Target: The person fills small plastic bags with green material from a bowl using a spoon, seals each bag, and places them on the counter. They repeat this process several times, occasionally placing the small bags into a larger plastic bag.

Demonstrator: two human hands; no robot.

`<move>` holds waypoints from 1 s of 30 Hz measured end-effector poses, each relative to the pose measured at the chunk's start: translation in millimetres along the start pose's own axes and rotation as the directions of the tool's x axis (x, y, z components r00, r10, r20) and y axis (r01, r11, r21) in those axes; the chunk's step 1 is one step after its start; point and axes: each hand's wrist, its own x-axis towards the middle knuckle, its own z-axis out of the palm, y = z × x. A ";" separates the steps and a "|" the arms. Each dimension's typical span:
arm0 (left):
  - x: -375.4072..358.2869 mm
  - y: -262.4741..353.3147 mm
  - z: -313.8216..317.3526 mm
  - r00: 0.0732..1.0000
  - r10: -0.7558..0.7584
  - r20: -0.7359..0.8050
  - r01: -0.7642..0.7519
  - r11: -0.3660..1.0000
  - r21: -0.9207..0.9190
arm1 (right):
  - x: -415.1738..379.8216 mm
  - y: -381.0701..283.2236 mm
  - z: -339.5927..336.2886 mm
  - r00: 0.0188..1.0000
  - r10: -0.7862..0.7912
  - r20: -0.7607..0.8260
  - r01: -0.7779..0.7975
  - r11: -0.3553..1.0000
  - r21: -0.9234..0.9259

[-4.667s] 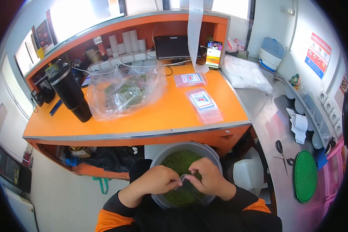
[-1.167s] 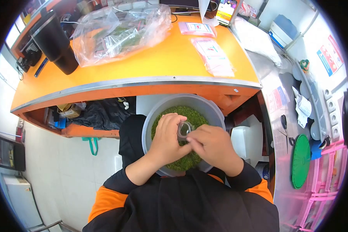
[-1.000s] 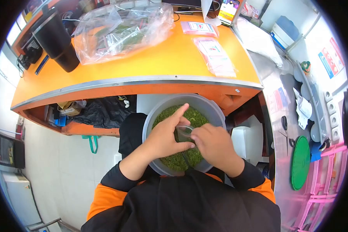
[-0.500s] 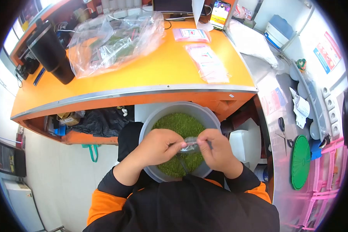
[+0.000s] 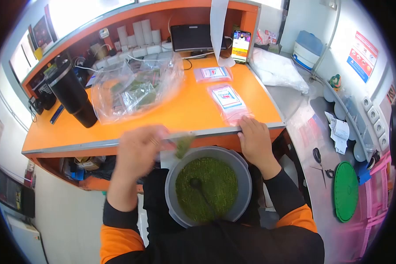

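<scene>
My left hand [image 5: 141, 149], smeared by motion, is closed on a small clear bag of green flakes [image 5: 184, 146] above the desk's front edge. My right hand [image 5: 255, 143] reaches to the near end of a stack of flat pink-edged plastic bags [image 5: 229, 100], fingers stretched over it and touching it. Below, between my legs, stands a round grey tub [image 5: 247, 189] holding chopped dry green leaf [image 5: 220, 176]. A dark long-handled spoon [image 5: 202, 191] lies in the leaf.
On the orange desk [image 5: 180, 116] are a large clear bag with green packets [image 5: 136, 90], a black tumbler [image 5: 72, 94], another pink-edged pack [image 5: 213, 73] and a phone [image 5: 241, 46]. Scissors [image 5: 323, 165] and a green lid [image 5: 345, 191] lie on the right-hand counter.
My hands have parted from above the tub. My left hand moved left and forward with the small bag; my right hand moved forward to the bag stack. The view tilted up.
</scene>
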 end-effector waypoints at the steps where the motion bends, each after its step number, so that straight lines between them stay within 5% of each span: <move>1: 18.6 -2.0 -13.2 0.995 0.001 -0.099 0.008 0.996 0.092 | -1.8 0.1 0.5 1.000 0.014 0.007 -0.014 1.000 -0.006; 3: 56.2 1.9 -33.8 0.955 -0.147 -0.259 0.214 0.944 0.252 | -4.2 3.0 4.6 0.999 0.037 0.024 -0.037 0.999 -0.017; 5: 88.9 -26.0 -46.4 0.929 -0.057 -0.366 0.172 0.942 0.289 | -3.2 4.3 3.8 0.999 0.039 0.025 -0.038 0.999 -0.012; 8: 106.0 -45.6 -43.2 0.922 -0.180 -0.344 0.330 0.829 0.451 | -1.4 7.8 1.8 0.998 0.042 0.047 -0.043 0.999 0.013; 11: 87.3 -63.3 -22.5 0.901 0.357 -0.246 -0.049 0.647 0.761 | 3.5 8.2 -3.3 1.000 0.019 0.024 -0.020 0.999 0.050; 15: 35.7 -33.8 20.9 0.906 0.422 -0.031 -0.342 0.774 0.533 | 2.8 9.8 -0.5 0.999 0.029 0.033 -0.032 0.997 0.074; 19: -9.5 19.0 46.6 0.922 0.343 0.179 -0.361 0.929 0.080 | 3.3 18.9 4.4 0.995 -0.026 0.094 0.015 0.993 0.114; 22: -26.8 21.8 65.3 0.888 0.411 0.207 -0.418 0.908 -0.008 | 2.6 1.5 -16.1 0.990 -0.074 0.123 0.069 0.996 0.049; 24: -34.7 21.8 75.2 0.884 0.397 0.245 -0.400 0.916 -0.042 | -7.7 -24.4 -23.3 0.988 -0.139 0.061 0.118 0.957 0.265; 26: -41.3 12.8 88.5 0.880 0.382 0.282 -0.378 0.923 -0.071 | -23.8 -52.5 -39.6 0.916 -0.110 0.385 0.004 0.964 0.265; 30: -49.2 -8.1 93.3 0.807 0.241 0.539 -0.287 0.958 0.001 | -28.3 -64.1 -50.2 0.871 -0.155 0.467 -0.084 0.889 0.450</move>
